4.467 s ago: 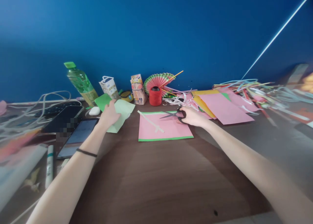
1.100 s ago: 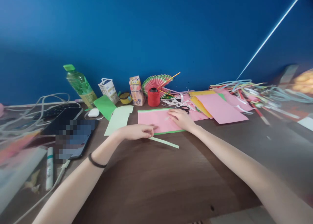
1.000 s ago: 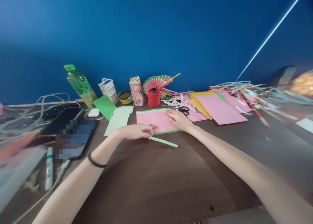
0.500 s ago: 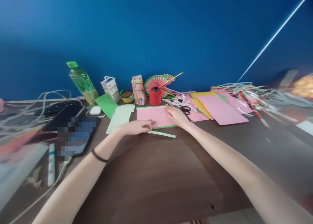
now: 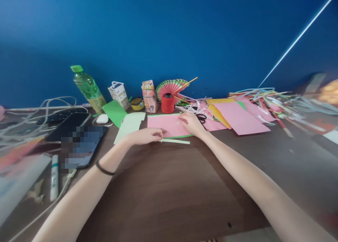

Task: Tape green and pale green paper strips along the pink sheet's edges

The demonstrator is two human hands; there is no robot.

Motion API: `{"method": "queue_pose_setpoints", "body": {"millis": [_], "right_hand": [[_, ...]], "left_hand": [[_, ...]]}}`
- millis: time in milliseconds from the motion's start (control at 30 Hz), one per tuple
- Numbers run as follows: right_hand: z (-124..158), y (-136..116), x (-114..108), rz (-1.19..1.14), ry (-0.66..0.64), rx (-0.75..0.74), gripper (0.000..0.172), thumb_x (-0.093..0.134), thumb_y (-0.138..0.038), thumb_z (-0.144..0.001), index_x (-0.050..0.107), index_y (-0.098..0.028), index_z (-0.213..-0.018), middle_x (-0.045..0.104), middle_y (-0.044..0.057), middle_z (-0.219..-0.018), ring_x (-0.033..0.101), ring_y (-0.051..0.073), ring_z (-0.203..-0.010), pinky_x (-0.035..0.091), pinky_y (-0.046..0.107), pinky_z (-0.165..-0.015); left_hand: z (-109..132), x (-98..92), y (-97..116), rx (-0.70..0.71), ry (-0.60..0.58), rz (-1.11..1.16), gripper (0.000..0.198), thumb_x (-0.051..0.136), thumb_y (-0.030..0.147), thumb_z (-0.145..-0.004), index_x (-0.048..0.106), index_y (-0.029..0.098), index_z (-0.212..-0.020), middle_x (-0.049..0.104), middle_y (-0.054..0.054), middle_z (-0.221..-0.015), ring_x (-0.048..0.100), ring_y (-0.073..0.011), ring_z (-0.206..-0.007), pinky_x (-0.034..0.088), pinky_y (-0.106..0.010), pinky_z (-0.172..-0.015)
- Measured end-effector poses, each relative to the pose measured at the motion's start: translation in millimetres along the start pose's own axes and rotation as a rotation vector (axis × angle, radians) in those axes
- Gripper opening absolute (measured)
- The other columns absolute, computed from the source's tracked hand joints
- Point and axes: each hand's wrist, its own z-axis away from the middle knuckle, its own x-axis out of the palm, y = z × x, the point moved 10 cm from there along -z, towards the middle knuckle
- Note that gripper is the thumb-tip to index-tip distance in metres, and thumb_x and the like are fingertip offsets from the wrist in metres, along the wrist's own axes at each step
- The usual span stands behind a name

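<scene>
A pink paper sheet (image 5: 170,124) with green borders along its long edges lies flat on the desk. My left hand (image 5: 148,135) is at its lower left, fingers closed on one end of a narrow pale green paper strip (image 5: 175,141). The strip runs to the right, just below the sheet's near green edge. My right hand (image 5: 192,124) lies over the sheet's right end, fingers bent but apart, fingertips on the pink surface. Left of the sheet is a pale green paper piece (image 5: 130,124), with a darker green sheet (image 5: 114,113) behind it.
Along the wall stand a green bottle (image 5: 88,88), cartons, a red spool (image 5: 167,104) and a folded paper fan (image 5: 171,88). Black-handled scissors (image 5: 202,118) lie beside my right hand. Pink sheets (image 5: 241,118) and paper strips are at right; a phone (image 5: 87,147) and marker (image 5: 54,178) at left.
The pale green strip has shifted away from me, up toward the pink sheet's near edge, and lies more level. My right hand's fingers are more bent; the hand stays over the sheet's right end.
</scene>
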Motion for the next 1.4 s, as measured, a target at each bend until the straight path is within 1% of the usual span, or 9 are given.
{"method": "queue_pose_setpoints", "body": {"millis": [100, 167, 300, 600, 733, 933, 1033, 1267, 1400], "right_hand": [[-2, -8, -8, -0.113, 0.046, -0.082, 0.016, 0.05, -0.015, -0.079, 0.066, -0.016, -0.084, 0.063, 0.008, -0.09, 0.055, 0.02, -0.091, 0.041, 0.035, -0.087], [-3, -11, -6, -0.173, 0.021, -0.104, 0.01, 0.054, -0.016, -0.077, 0.064, -0.015, -0.08, 0.06, 0.007, -0.083, 0.055, 0.019, -0.084, 0.043, 0.034, -0.081], [-6, -7, 3, -0.193, -0.034, -0.052, 0.009, 0.063, -0.019, -0.07, 0.06, -0.014, -0.077, 0.054, 0.006, -0.081, 0.052, 0.019, -0.082, 0.043, 0.033, -0.079], [-10, 7, 9, -0.294, -0.062, 0.047, 0.005, 0.06, -0.015, -0.067, 0.055, -0.016, -0.066, 0.049, 0.003, -0.077, 0.051, 0.015, -0.072, 0.044, 0.033, -0.074], [-9, 10, 11, -0.307, -0.089, 0.072, 0.007, 0.061, -0.018, -0.067, 0.055, -0.015, -0.066, 0.05, 0.003, -0.079, 0.051, 0.015, -0.073, 0.043, 0.034, -0.075], [-9, 11, 9, -0.311, -0.114, 0.071, 0.008, 0.06, -0.021, -0.068, 0.054, -0.016, -0.067, 0.055, 0.002, -0.075, 0.052, 0.014, -0.07, 0.042, 0.031, -0.071], [-7, 10, 7, -0.381, -0.218, 0.104, 0.012, 0.062, -0.025, -0.067, 0.053, -0.016, -0.067, 0.057, 0.0, -0.068, 0.053, 0.013, -0.064, 0.042, 0.027, -0.064], [23, 14, 2, -0.513, -0.691, 0.37, 0.02, 0.066, -0.023, -0.063, 0.058, -0.014, -0.079, 0.063, 0.003, -0.068, 0.056, 0.011, -0.059, 0.044, 0.022, -0.054], [29, 15, -2, -0.355, -0.814, 0.311, 0.021, 0.066, -0.025, -0.061, 0.062, -0.015, -0.079, 0.066, 0.003, -0.073, 0.058, 0.012, -0.063, 0.044, 0.021, -0.056]], "left_hand": [[4, -10.8, -3, -0.077, 0.045, -0.098, 0.023, 0.04, 0.031, -0.077, 0.058, 0.017, -0.083, 0.059, -0.005, -0.111, 0.053, -0.0177, -0.099, 0.038, -0.025, -0.085], [7, -13.6, -6, -0.124, 0.036, -0.152, 0.026, 0.041, 0.032, -0.075, 0.06, 0.017, -0.081, 0.061, -0.004, -0.096, 0.055, -0.0173, -0.086, 0.04, -0.025, -0.077], [8, -3.6, -11, -0.142, -0.057, -0.156, 0.025, 0.044, 0.033, -0.07, 0.062, 0.016, -0.071, 0.06, -0.002, -0.078, 0.053, -0.0159, -0.071, 0.038, -0.023, -0.063], [1, 5.5, -17, -0.162, -0.018, -0.198, 0.028, 0.049, 0.041, -0.068, 0.06, 0.016, -0.064, 0.058, -0.003, -0.072, 0.051, -0.0158, -0.065, 0.036, -0.025, -0.06], [1, 1.3, -25, -0.192, 0.038, -0.276, 0.033, 0.05, 0.048, -0.067, 0.053, 0.017, -0.057, 0.055, -0.003, -0.071, 0.048, -0.0149, -0.061, 0.033, -0.025, -0.054], [4, -7.7, -30, -0.257, 0.148, -0.283, 0.033, 0.056, 0.051, -0.061, 0.051, 0.018, -0.065, 0.052, -0.001, -0.067, 0.045, -0.0143, -0.057, 0.028, -0.026, -0.048], [5, -6.7, -30, -0.279, 0.146, -0.259, 0.036, 0.056, 0.053, -0.061, 0.049, 0.018, -0.064, 0.052, -0.001, -0.064, 0.045, -0.0139, -0.056, 0.028, -0.026, -0.048], [3, -6.3, -22, -0.26, 0.208, -0.223, 0.04, 0.056, 0.057, -0.063, 0.047, 0.018, -0.061, 0.051, 0.0, -0.062, 0.044, -0.0136, -0.055, 0.026, -0.026, -0.048], [-3, -5.4, -13, -0.213, 0.246, -0.235, 0.038, 0.058, 0.053, -0.065, 0.046, 0.018, -0.059, 0.052, -0.001, -0.063, 0.045, -0.0135, -0.057, 0.029, -0.025, -0.05]]}}
